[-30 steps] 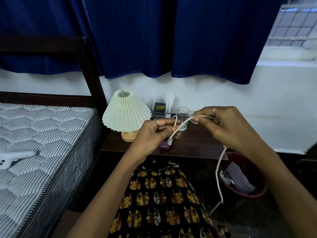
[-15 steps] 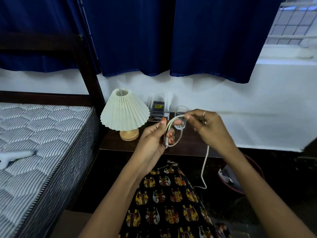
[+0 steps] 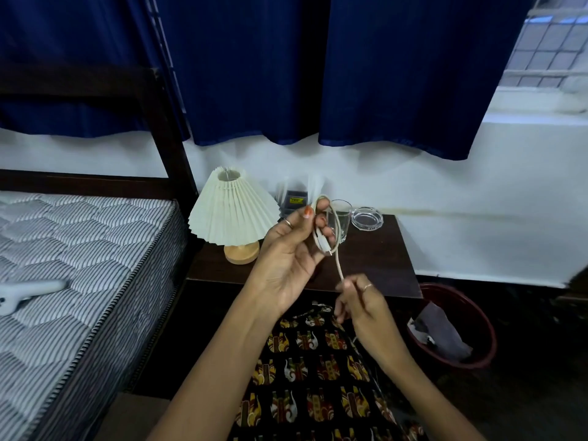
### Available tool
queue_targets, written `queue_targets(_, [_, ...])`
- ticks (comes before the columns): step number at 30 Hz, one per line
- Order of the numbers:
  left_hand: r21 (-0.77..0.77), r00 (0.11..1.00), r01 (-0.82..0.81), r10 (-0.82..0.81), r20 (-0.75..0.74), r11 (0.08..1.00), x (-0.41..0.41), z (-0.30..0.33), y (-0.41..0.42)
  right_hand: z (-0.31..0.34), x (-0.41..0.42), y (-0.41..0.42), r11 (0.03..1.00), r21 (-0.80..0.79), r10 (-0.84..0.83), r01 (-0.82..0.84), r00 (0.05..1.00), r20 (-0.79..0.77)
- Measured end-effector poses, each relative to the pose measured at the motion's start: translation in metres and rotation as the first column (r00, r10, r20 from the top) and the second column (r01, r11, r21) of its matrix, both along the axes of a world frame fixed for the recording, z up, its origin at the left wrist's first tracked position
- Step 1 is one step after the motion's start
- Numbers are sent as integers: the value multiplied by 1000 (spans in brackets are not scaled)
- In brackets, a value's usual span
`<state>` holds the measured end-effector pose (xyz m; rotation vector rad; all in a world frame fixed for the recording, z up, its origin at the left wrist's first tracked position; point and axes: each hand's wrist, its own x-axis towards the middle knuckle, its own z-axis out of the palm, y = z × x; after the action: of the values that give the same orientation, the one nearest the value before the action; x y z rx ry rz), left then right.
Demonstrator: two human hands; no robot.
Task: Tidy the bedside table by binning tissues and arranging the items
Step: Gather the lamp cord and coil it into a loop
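Cable work front and centre: the left hand [image 3: 288, 259] is raised above the bedside table [image 3: 375, 265], fingers curled closed around a loop of white charging cable [image 3: 334, 232], thumb pressing the coil against the fingertips, with the plug end poking out at the bottom of the loop. From there the cable drops straight down to the right hand [image 3: 359, 300], lower and just off the table's front edge, which pinches the strand between thumb and fingers; that hand is a little blurred. On the table, the pleated cream lamp [image 3: 232, 214] stands at the left end on its wooden base. A drinking glass [image 3: 342, 218] sits near the back edge, partly behind the coil, and a clear glass ashtray [image 3: 366, 218] lies just beside it to the right. A small dark box [image 3: 294, 202] rests against the wall at the back. Down on the floor by the table's right front corner, the red bin [image 3: 477, 354] holds crumpled tissue [image 3: 440, 332].
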<state>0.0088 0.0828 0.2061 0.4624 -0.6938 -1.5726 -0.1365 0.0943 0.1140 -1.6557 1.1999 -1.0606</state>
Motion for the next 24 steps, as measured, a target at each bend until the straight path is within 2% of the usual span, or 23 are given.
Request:
queue_targets(4, [-11,993,-45,46,107,999,5,-1,-3,-6,-10,14,993,-67,81,-102,963,-257])
queue_targets(8, [-30,960,-120,124,253,992,7,-7,-7,7,-15,21,957,-136,141,-256,821,-553])
queue_targets(10, [-55,935,-140,150,322,989,6,-11,-8,16,-18,20,944,-135,151,-301,757,-636])
queue_targets(14, [-110,876,-167,198,440,980,6,-16,-10,43,-22,19,910,-254,86,-327,748,-658])
queue_targets(18, [-201,747,-115,218,628,973,5,-17,-7,74,-25,18,846,-469,-149,-254,731,-666])
queue_targets(22, [-218,609,-14,181,772,976,4,-16,-3,99,-23,7,818,-539,-269,-199,696,-665])
queue_targets(24, [-210,580,32,152,800,977,4,-16,0,106,-23,-4,848,-503,-226,-167,745,-627])
